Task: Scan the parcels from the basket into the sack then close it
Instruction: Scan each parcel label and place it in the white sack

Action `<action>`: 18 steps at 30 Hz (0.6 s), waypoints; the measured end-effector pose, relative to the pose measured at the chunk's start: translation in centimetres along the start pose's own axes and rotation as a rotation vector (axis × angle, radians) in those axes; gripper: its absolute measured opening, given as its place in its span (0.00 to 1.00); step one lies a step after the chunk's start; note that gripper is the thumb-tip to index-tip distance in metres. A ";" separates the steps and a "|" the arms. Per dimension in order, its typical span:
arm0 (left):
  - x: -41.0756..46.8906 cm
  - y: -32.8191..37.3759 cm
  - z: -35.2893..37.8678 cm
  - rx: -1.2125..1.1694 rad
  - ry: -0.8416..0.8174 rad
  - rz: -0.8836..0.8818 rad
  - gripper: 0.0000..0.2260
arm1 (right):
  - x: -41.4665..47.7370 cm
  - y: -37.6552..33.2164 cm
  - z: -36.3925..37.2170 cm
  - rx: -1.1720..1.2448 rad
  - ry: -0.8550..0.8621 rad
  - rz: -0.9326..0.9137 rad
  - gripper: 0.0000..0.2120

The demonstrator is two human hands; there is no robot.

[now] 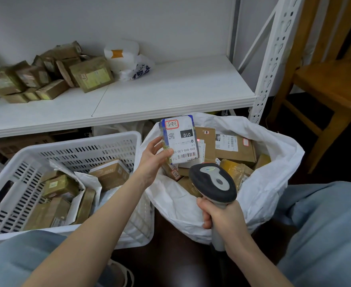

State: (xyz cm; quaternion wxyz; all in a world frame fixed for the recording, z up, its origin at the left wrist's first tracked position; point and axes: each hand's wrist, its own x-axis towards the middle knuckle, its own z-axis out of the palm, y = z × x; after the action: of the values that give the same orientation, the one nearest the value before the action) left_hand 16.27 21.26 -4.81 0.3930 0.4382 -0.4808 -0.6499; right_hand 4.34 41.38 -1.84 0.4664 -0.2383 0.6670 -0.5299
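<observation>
White sack (273,166): woven plastic, mouth wide open, standing on the dark floor just right of the basket, below the shelf's front edge. Brown cardboard boxes (235,151) lie heaped inside it.
Basket (15,183): white slotted plastic crate on the floor to the left. It holds brown taped parcels (61,186) mixed with white mailer bags.
Held parcel (182,139): small box with blue-taped edges and a white shipping label, raised above the sack's left rim. The label faces the person (its print reads upside down from where they sit), with "010" in a black patch and a barcode along the lower edge.
Left hand (153,156): grips the held parcel by its lower left corner, thumb on the label and fingers along the side.
Right hand (222,216): fingers wrapped tight round the scanner's pale grey handle.
Scanner (212,181): grey-and-black handheld barcode reader. Its head sits just below the held parcel, tipped up toward the label, and a small red spot of light shows near the label's right edge.
Shelf (170,90): white metal rack behind both containers. A heap of brown packages (46,77) sits at its left end, with a white plastic bag (127,59) beside them.
Chair (325,79): yellow-brown wood, off to the right.
</observation>
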 end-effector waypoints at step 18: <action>11.6 -3.2 17.6 1.525 -0.638 0.498 0.35 | 10.0 -4.2 -7.5 0.339 0.316 -0.045 0.05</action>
State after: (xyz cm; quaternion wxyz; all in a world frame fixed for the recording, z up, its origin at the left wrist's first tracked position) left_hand -4.24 16.12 -7.48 -0.0310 0.2608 -0.9552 -0.1365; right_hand -7.44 35.56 -1.63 0.3776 -0.0853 0.6276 -0.6755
